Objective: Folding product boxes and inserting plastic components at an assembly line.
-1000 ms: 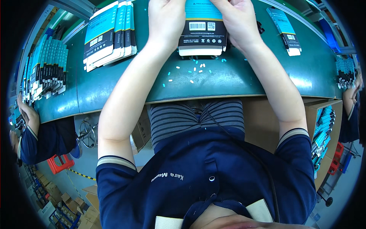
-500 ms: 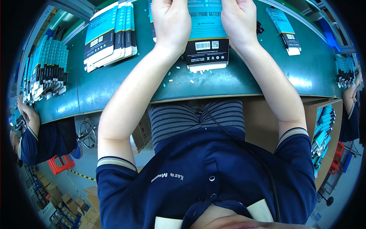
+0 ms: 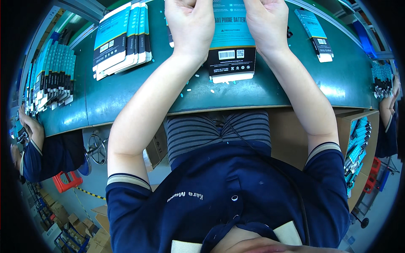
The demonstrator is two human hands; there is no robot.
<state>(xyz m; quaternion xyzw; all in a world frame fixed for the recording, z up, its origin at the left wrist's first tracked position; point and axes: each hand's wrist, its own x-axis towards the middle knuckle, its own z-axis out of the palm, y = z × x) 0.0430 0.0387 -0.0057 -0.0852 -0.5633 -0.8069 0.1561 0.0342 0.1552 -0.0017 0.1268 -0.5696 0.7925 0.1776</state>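
A flat teal and black cardboard box (image 3: 231, 59) with a white bottom flap stands between my hands at the top middle, above the green table (image 3: 143, 99). At its left side my left hand (image 3: 190, 27) is closed with curled fingers. My right hand (image 3: 266, 26) grips the opposite side, its thumb side toward the box. The fingertips and the box's upper end are cut off by the picture's top edge. Small white and teal scraps (image 3: 212, 91) lie on the table below the box.
Stacks of similar boxes stand left of my hands (image 3: 120, 42) and farther left (image 3: 52, 76). One box (image 3: 315, 33) lies at right. A carton (image 3: 363, 147) of boxes is beside my right elbow. Other people's arms show at left (image 3: 33, 126) and right (image 3: 390, 103).
The box has shifted slightly to the right and tilted a little, and its lower end sits a bit lower. Both hands have moved slightly with it, still at its sides.
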